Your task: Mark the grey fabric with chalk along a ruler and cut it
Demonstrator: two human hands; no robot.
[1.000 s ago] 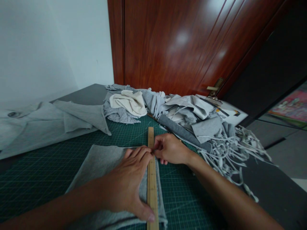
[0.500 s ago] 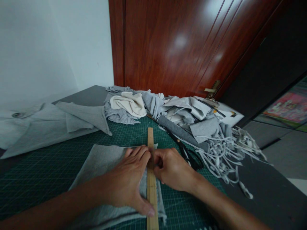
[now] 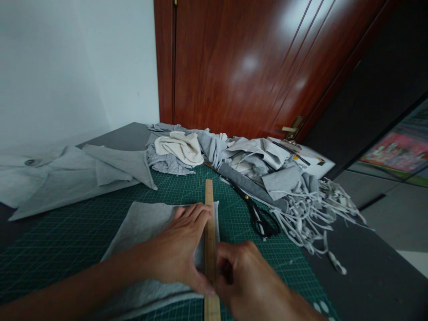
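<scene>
A wooden ruler (image 3: 209, 232) lies lengthwise over a piece of grey fabric (image 3: 142, 223), near the fabric's right edge. My left hand (image 3: 180, 245) rests spread on the fabric, with fingertips and thumb pressing on the ruler's left side. Along the ruler's right edge, low in the view, my right hand (image 3: 247, 276) is closed in a pinch. Whatever sits between its fingers is hidden by the hand. The fabric's right edge shows as a narrow strip beyond the ruler, above the right hand.
A green cutting mat (image 3: 180, 191) lies under the fabric. Black-handled scissors (image 3: 257, 214) lie to the right, beside a heap of grey cloth (image 3: 284, 180) and tangled fabric strips (image 3: 310, 218). More grey fabric (image 3: 76, 178) spreads at left, and cream cloth (image 3: 179, 147) lies at the back.
My right hand has slid along the ruler toward me, from near its upper part to low in the view. The left hand, ruler and fabric hold nearly the same place.
</scene>
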